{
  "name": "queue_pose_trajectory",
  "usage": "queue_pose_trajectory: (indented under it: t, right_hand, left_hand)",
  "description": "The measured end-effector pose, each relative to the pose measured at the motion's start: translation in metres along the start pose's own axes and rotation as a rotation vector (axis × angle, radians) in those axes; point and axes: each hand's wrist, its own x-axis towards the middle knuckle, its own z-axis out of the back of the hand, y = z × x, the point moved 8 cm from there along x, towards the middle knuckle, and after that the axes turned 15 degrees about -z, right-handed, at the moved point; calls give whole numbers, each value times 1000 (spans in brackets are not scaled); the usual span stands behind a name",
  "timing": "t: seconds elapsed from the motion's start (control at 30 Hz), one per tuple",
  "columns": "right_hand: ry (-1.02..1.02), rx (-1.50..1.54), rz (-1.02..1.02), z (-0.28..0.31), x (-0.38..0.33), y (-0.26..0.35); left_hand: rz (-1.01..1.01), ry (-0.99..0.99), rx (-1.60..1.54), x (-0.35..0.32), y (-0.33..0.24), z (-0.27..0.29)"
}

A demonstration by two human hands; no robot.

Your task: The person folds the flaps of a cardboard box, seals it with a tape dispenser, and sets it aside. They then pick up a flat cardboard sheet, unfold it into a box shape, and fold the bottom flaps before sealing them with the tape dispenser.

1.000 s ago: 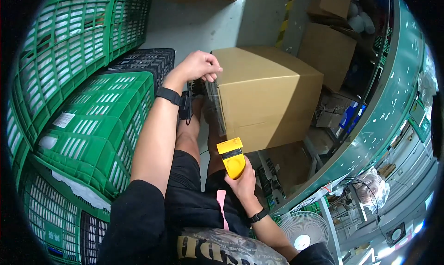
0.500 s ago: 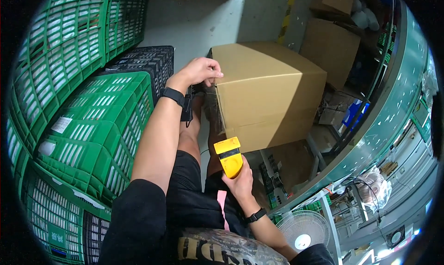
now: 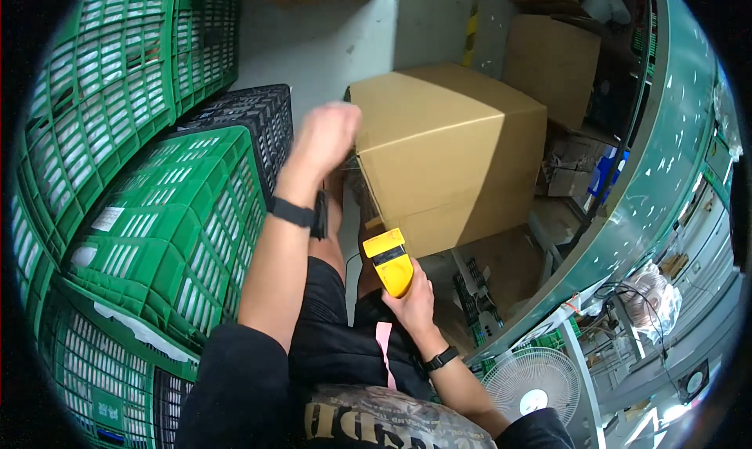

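A large brown cardboard box (image 3: 446,167) stands in front of me, its top flaps closed. My left hand (image 3: 327,136), blurred by motion, is at the box's upper left corner with its fingers curled in. Whatever those fingers may pinch is hidden. In my right hand (image 3: 411,299) is a yellow hand-held tool (image 3: 387,261) with a black band across it. My fingers wrap around its lower end, and its upper end lies close to the box's lower left edge. I cannot make out the tool's exact kind.
Green plastic crates (image 3: 164,214) are stacked along my left, with a black crate (image 3: 266,112) among them. A teal-edged bench (image 3: 611,230) curves along the right. Another cardboard box (image 3: 552,61) stands behind, and a white fan (image 3: 533,386) sits at lower right.
My left hand has shifted slightly left and turned, becoming blurred. The view has moved a little, so the box appears slightly farther left. My right hand still holds the yellow tool.
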Motion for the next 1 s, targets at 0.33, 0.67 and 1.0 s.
queue_pose_trajectory:
  t: [0.33, 0.67, 1.0]
  right_hand:
    - [-56, 14, 36, -9, 3, 1]
    - [-132, 62, 94, -14, -19, -48]
    - [-166, 93, 117, -58, -54, -195]
  left_hand:
    - [152, 149, 214, 28, -74, -60]
    - [140, 143, 165, 38, -81, -63]
    - [87, 80, 255, 39, -88, -69]
